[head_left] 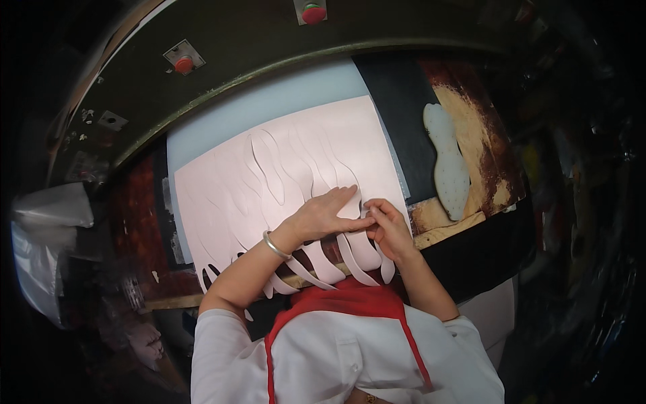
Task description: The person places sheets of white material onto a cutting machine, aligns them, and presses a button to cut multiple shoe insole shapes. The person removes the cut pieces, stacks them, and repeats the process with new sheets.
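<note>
A pale pink sheet [350,128] lies in front of me, scored with long wavy cuts. At its near side the cuts have parted into loose curved strips [323,262] that hang over the table's edge. My left hand [330,214], with a silver bangle on the wrist, rests flat on the sheet, fingers stretched toward the right. Close beside it, my right hand [391,232] has its fingers curled and pinched at a cut edge near the sheet's right side. The fingertips partly hide the pinched edge.
Under the pink sheet is a pale blue board [269,108]. A white, waisted sole-shaped template [445,161] lies on the worn wooden surface [478,135] at right. Beyond runs a dark green machine beam [242,47] with red buttons [184,64]. Clear plastic bags [50,209] hang at left.
</note>
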`<state>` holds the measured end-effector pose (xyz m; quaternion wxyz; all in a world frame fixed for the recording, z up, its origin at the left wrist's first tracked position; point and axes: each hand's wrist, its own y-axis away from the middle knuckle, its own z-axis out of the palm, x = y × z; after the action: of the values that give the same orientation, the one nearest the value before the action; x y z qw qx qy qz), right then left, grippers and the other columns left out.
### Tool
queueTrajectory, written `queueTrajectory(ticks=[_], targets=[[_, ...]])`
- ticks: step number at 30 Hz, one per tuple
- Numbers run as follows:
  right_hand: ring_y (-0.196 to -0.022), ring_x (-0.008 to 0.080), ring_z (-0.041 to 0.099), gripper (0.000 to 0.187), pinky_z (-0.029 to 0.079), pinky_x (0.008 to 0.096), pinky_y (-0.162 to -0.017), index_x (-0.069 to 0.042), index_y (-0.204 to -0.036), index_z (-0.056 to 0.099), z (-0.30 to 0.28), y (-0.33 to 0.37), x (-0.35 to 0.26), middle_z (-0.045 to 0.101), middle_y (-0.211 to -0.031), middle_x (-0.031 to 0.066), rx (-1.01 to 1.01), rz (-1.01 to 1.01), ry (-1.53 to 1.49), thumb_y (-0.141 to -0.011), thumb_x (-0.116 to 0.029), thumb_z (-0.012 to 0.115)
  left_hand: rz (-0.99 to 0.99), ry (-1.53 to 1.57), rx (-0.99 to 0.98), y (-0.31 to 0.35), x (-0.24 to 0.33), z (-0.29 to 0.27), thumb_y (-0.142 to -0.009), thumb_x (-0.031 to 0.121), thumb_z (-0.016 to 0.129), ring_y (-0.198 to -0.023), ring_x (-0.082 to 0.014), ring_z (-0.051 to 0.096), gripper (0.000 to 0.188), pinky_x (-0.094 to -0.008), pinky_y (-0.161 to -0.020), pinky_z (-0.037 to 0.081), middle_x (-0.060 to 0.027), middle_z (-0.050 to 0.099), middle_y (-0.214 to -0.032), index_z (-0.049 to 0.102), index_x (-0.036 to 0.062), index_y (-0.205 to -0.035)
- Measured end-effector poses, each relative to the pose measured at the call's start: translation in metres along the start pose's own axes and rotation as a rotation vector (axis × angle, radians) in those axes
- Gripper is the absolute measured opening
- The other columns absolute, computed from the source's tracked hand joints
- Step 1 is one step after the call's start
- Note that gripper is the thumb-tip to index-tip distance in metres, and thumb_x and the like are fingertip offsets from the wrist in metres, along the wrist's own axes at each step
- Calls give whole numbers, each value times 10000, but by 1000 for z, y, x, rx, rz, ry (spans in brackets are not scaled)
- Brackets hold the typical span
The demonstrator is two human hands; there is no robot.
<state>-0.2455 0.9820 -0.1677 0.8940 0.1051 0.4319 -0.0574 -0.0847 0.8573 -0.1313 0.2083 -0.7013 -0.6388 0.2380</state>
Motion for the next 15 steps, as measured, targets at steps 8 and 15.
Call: queueTrajectory(ticks=[8, 15], targets=[[-681, 87, 618, 166, 405, 181, -509, 16, -1065, 583, -1, 45, 27, 672, -819, 89, 273, -60, 415, -907, -17, 545, 35, 314, -232, 1, -3, -47, -779, 317, 703, -837, -346, 637, 514, -386, -673, 534, -191, 619, -1024, 490, -1, -1122], [-603, 179, 643, 165, 484, 294, -545, -6, -932, 648, 24, 63, 5, 657, -733, 105, 597, -685, 1366, -837, -136, 680, -1126, 989, 387, 15, -16, -47, -904, 157, 617, -686, -231, 676, 387, -364, -586, 534, -111, 662, -740, 440, 75, -1239]])
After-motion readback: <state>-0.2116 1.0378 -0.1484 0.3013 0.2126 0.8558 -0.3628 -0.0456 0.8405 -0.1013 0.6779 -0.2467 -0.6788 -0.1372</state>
